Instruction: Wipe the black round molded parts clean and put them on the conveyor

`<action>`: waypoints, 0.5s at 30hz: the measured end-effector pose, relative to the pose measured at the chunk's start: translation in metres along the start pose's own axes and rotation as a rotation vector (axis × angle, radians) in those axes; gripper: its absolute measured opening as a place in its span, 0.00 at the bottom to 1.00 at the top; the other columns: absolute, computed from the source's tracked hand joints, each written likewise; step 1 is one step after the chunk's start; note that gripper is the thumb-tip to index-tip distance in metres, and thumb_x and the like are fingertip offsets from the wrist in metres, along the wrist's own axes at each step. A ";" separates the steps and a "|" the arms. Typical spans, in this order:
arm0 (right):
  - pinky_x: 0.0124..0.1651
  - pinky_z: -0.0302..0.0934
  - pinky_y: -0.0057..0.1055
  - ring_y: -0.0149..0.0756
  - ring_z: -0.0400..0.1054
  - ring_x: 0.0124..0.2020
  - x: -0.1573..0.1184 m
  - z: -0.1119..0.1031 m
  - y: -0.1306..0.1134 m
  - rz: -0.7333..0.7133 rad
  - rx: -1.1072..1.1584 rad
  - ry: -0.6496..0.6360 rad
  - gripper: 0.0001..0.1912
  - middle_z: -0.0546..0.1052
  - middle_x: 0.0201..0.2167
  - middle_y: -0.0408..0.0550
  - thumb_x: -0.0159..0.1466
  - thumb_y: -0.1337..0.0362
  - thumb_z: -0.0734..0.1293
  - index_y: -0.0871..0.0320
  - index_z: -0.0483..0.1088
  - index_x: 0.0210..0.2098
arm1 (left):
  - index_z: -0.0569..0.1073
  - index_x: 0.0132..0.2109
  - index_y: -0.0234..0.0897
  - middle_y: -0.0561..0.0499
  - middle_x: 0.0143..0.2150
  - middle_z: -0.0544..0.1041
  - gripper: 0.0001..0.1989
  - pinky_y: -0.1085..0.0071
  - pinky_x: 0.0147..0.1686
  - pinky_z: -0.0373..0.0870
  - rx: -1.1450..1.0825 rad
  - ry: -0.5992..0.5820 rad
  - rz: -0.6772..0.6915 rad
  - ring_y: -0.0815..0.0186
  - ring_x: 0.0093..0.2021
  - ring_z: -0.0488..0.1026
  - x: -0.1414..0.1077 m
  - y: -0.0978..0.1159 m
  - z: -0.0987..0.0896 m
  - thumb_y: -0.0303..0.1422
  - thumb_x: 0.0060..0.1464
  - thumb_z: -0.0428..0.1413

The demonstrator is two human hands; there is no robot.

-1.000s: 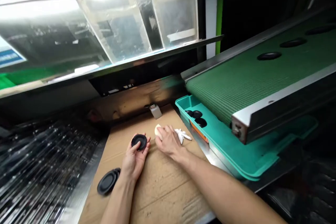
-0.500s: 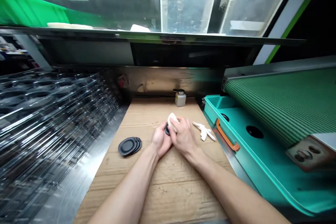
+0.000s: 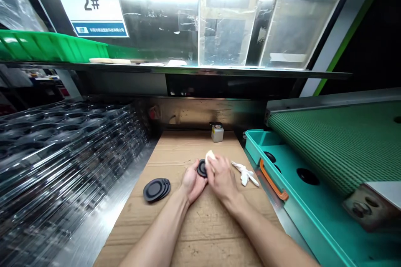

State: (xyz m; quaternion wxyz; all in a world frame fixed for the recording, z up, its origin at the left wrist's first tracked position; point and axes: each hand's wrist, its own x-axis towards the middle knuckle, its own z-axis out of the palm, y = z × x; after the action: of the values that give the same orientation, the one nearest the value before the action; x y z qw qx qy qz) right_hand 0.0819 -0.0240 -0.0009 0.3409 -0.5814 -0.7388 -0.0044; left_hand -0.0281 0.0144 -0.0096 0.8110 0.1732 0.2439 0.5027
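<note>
My left hand (image 3: 191,183) is closed on a round black disc (image 3: 201,169), holding it over the cardboard with the face turned up. A white cloth (image 3: 210,157) is pinched in my right hand (image 3: 223,177), which sits at the disc's right edge; whether the cloth presses on it I cannot tell. Left of my hands, several black discs (image 3: 154,190) lie overlapped on the cardboard sheet (image 3: 200,233). To the right lies a crumpled white glove or cloth (image 3: 246,174).
A small square bottle (image 3: 217,133) stands at the back of the cardboard. Stacked clear plastic trays (image 3: 78,150) fill the left. On the right, a teal bin (image 3: 300,204) with an orange handle (image 3: 271,181) holds several black discs, below a green conveyor belt (image 3: 344,133).
My view has tilted up, so everything sits lower in the picture. More of the disc shows in my left hand, as my right hand with the cloth has shifted slightly right.
</note>
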 end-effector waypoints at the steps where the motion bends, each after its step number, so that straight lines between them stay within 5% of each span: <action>1: 0.49 0.58 0.40 0.44 0.60 0.46 0.000 -0.001 0.001 0.032 -0.012 0.007 0.18 0.69 0.49 0.55 0.68 0.62 0.54 0.54 0.68 0.53 | 0.73 0.42 0.31 0.41 0.44 0.78 0.14 0.63 0.49 0.72 0.005 0.006 0.013 0.61 0.44 0.76 0.000 0.000 0.000 0.34 0.62 0.46; 5: 0.51 0.58 0.40 0.44 0.59 0.49 -0.003 -0.001 -0.002 -0.089 0.027 -0.034 0.17 0.66 0.54 0.51 0.67 0.61 0.56 0.50 0.67 0.53 | 0.73 0.41 0.31 0.40 0.44 0.77 0.14 0.63 0.49 0.72 0.016 -0.011 0.008 0.60 0.44 0.76 0.000 0.002 -0.002 0.34 0.62 0.46; 8: 0.50 0.59 0.40 0.44 0.60 0.48 -0.005 -0.001 -0.006 0.017 0.002 -0.007 0.18 0.68 0.50 0.53 0.67 0.62 0.55 0.53 0.67 0.53 | 0.73 0.41 0.31 0.40 0.44 0.77 0.13 0.62 0.48 0.72 0.014 -0.001 0.035 0.59 0.45 0.76 0.000 0.003 -0.001 0.33 0.62 0.46; 12: 0.52 0.58 0.40 0.44 0.60 0.49 -0.005 0.003 -0.001 -0.089 0.044 -0.014 0.17 0.67 0.53 0.51 0.66 0.62 0.57 0.50 0.67 0.52 | 0.73 0.41 0.31 0.40 0.45 0.77 0.12 0.61 0.48 0.73 0.019 0.002 0.007 0.59 0.45 0.76 -0.001 0.005 0.001 0.33 0.61 0.47; 15: 0.52 0.59 0.41 0.44 0.61 0.49 0.004 0.004 0.018 0.039 0.101 0.068 0.18 0.69 0.51 0.53 0.65 0.62 0.59 0.53 0.66 0.53 | 0.72 0.44 0.30 0.38 0.47 0.76 0.12 0.60 0.47 0.73 0.026 0.019 0.036 0.58 0.46 0.75 -0.001 0.007 0.000 0.33 0.61 0.47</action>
State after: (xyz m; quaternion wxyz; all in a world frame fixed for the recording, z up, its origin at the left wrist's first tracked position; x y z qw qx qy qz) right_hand 0.0955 -0.0133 -0.0089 0.3948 -0.5771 -0.7146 0.0198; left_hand -0.0338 0.0161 -0.0059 0.7972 0.1832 0.2549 0.5157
